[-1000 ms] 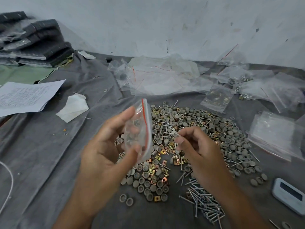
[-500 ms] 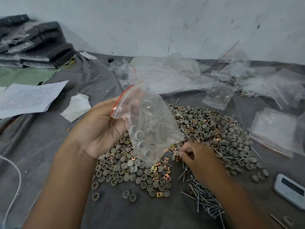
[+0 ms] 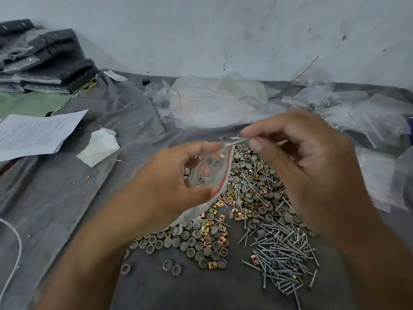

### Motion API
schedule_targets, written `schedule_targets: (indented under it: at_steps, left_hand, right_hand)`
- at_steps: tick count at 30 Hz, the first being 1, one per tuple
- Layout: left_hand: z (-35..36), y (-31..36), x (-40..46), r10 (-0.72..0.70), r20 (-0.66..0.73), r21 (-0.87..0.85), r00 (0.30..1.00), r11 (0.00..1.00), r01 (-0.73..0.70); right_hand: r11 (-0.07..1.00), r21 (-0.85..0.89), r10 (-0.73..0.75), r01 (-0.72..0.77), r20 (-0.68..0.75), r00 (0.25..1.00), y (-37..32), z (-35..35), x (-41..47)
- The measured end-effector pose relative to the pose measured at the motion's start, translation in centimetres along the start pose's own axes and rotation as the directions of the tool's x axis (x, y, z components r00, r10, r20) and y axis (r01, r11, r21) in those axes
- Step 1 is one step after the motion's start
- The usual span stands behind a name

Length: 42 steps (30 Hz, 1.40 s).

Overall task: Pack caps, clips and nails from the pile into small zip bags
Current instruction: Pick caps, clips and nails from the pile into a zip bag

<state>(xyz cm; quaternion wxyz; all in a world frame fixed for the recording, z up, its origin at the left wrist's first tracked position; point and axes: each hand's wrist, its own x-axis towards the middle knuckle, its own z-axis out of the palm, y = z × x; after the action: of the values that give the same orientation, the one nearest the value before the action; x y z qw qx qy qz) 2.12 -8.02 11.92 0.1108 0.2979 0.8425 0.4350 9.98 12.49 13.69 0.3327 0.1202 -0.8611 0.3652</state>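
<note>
Since half a second ago the right hand has risen from the pile to the bag's mouth, and the left hand has turned the zip bag so that its red-striped opening faces right, toward the incoming fingers.

What matters now is the line between the nails and that opening. Thumb and forefinger of the right hand pinch a few thin nails, which lie nearly level, their long axis running left to right with a slight downward tilt toward the left. Their left ends sit at the top corner of the bag's mouth, touching or just inside it; motion blur makes it hard to say which. The bag lies directly left of the pinch, so a push along the nails' own axis should carry them in. Being the hand with the nails, the right does the feeding, while the left only steadies.

Curled round the bag's left side, the left hand's fingers hold the mouth spread. Small, clear and soft, the bag has a red line along its zip edge, and a few pale shapes, probably caps, show through the plastic.

Grey caps, brass-coloured clips and loose nails in the pile lie on the grey cloth just beyond and below both hands.
</note>
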Motion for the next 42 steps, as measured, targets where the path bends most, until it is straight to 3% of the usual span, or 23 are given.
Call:
schedule_targets:
  at_steps: [3, 6, 8, 17, 25, 28, 31, 33, 35, 38, 42]
  left_hand:
    - [0.1, 0.3, -0.1, 0.057, 0.011, 0.068, 0.998, 0.996, -0.057]
    - [0.0, 0.5, -0.3, 0.082, 0.034, 0.039, 0.996, 0.996, -0.084]
    - [0.0, 0.4, -0.3, 0.083, 0.031, 0.002, 0.996, 0.997, -0.083]
    - [1.1, -0.1, -0.6, 0.087, 0.011, -0.169, 0.996, 0.982, -0.084]
    - [2.8, -1.2, 0.1, 0.052, -0.147, 0.084, 0.988, 0.996, -0.040]
    - [3.3, -1.2, 0.8, 0.043, -0.265, 0.177, 0.963, 0.984, 0.004]
    - [3.9, -1.6, 1.9, 0.092, -0.395, 0.213, 0.914, 0.977, -0.006]
    - [4.4, -2.1, 3.2, 0.155, -0.471, 0.262, 0.868, 0.965, -0.030]
    - [4.9, -2.7, 4.6, 0.206, -0.504, 0.332, 0.839, 0.943, -0.032]
    - [6.5, -4.1, 5.8, 0.297, -0.484, 0.444, 0.823, 0.894, -0.062]
    - [9.9, -5.9, 4.5, 0.320, -0.461, 0.448, 0.828, 0.889, -0.094]
  right_hand:
    - [0.985, -0.123, -0.099, 0.122, 0.181, 0.979, -0.8, -0.3, 1.3]
    - [0.974, -0.186, -0.046, 0.126, 0.381, 0.924, -0.5, -0.3, 1.7]
    - [0.974, -0.200, -0.011, 0.104, 0.421, 0.907, -0.4, -0.2, 1.6]
    - [0.998, -0.056, -0.004, 0.021, 0.297, 0.955, 0.3, 0.3, 1.0]
    - [0.998, -0.061, 0.041, -0.020, 0.362, 0.931, 2.0, 2.1, 0.8]
    - [0.994, -0.033, 0.110, -0.106, 0.159, 0.981, 4.5, 1.5, 0.7]
    - [0.943, -0.109, 0.313, -0.314, -0.026, 0.949, 8.8, 0.5, -0.4]
    - [0.862, -0.227, 0.468, -0.453, 0.013, 0.884, 11.8, 0.8, -1.3]
    - [0.794, -0.347, 0.560, -0.499, 0.098, 0.823, 13.9, 1.6, -2.0]
    - [0.765, -0.468, 0.586, -0.443, 0.219, 0.780, 14.7, 2.6, -2.6]
    - [0.768, -0.518, 0.573, -0.377, 0.290, 0.767, 13.9, 3.9, -4.3]
